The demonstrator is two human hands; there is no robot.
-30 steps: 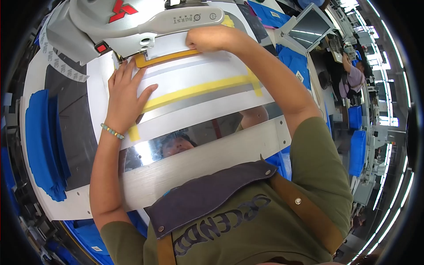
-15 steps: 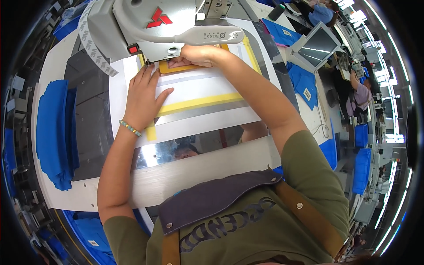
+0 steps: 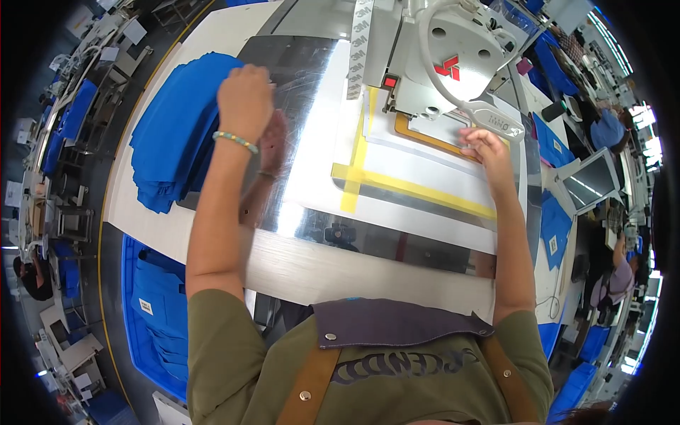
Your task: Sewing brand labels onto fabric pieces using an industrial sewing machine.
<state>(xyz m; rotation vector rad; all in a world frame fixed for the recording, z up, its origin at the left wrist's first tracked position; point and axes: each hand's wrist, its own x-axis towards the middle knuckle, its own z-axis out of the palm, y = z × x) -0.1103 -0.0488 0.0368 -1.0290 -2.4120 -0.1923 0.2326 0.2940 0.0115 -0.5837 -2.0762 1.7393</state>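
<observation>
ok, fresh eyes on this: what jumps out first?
Probably the vivid blue cloth stack at upper left, with the left hand at its right edge. Next, the pale machine with its red mark, right of centre at the top. Below it, yellow tape runs across the work surface, and the right hand is by the orange frame.

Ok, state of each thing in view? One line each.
Blue layered fabric stack: piled, edges uneven
Bare left hand: at the stack's edge, grip unclear
Orange rounded-corner frame: partly covered
Pale-grey machine head: above part of the frame
Bare right hand: fingers curled, at the frame's right end
Yellow tape strips: stuck down
Blue plastic bin: open, holding blue fabric
Pale-framed flat monitor: screen dark
</observation>
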